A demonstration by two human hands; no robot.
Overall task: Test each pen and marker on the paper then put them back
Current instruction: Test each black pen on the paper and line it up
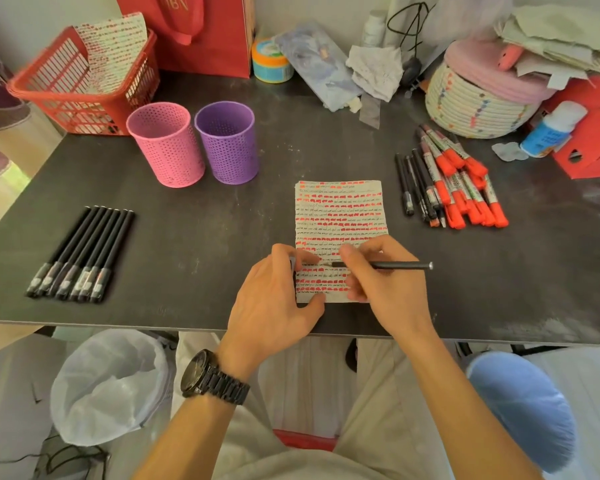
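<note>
1. Near the front edge of the dark desk [205, 237] lies a small sheet of paper [340, 216], covered almost to the bottom with rows of red blocks and thin black scribbles.
2. The right hand [385, 285] grips a black pen [395, 265] between thumb and curled fingers. Its tip points left over the lower part of the sheet, and its barrel runs out to the right, nearly level.
3. The left hand [274, 299] rests on the sheet's left edge with its fingers loosely bent and its thumb at the bottom corner, holding the paper down. I cannot tell whether its fingertips also hold anything.
4. A dark metal watch [212, 377] sits on the left wrist.
5. On the left of the desk, a row of black pens [80, 252] lies side by side, touching, with their caps towards the front.
6. To the right of the paper lies a loose pile of pens and markers [454, 185], the black pens on its left and the red-capped markers on its right.
7. Behind the paper to the left, a pink cup [167, 145] and a purple cup [227, 142] stand upright just beside each other. Both are perforated.
8. A red basket [66, 95] holding another marked sheet stands at the back left corner, and a woven basket [478, 102] with a pink lid at the back right.
</note>
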